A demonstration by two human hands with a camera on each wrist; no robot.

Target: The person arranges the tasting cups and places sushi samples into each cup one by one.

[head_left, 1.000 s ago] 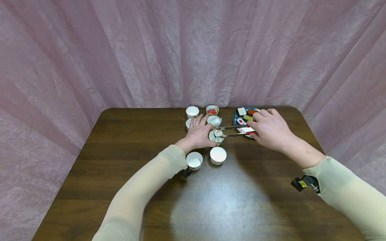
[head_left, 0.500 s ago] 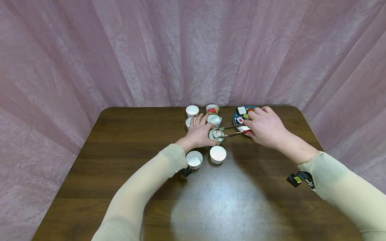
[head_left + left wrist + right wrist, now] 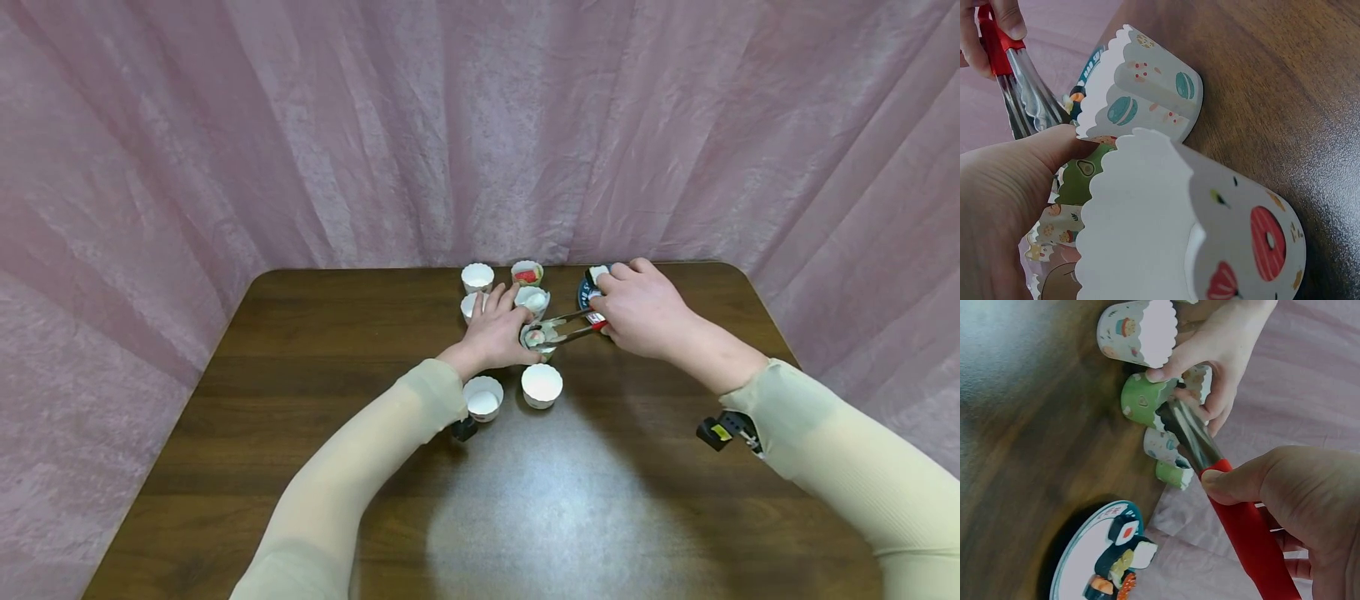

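My left hand (image 3: 495, 336) steadies a green paper baking cup (image 3: 1140, 400) by its scalloped rim, thumb on the near side and fingers beyond. With my right hand (image 3: 645, 310) I grip a pair of tongs (image 3: 1238, 528) by the red handles. The metal tips reach into the green cup's mouth. Between them in the head view shows a small round sushi piece (image 3: 536, 337), pale with a pink centre. In the right wrist view the tong tips and cup rim hide that piece.
Several other baking cups (image 3: 542, 387) stand around my left hand; one at the back (image 3: 527, 275) holds something red. A blue-rimmed plate (image 3: 1079, 565) with several sushi pieces (image 3: 1143, 554) lies at the back right, partly behind my right hand. A pink curtain (image 3: 480, 133) hangs behind the table.
My right hand has moved left, bringing the tong tips and sushi piece further into the green cup. My left hand has stayed in place.
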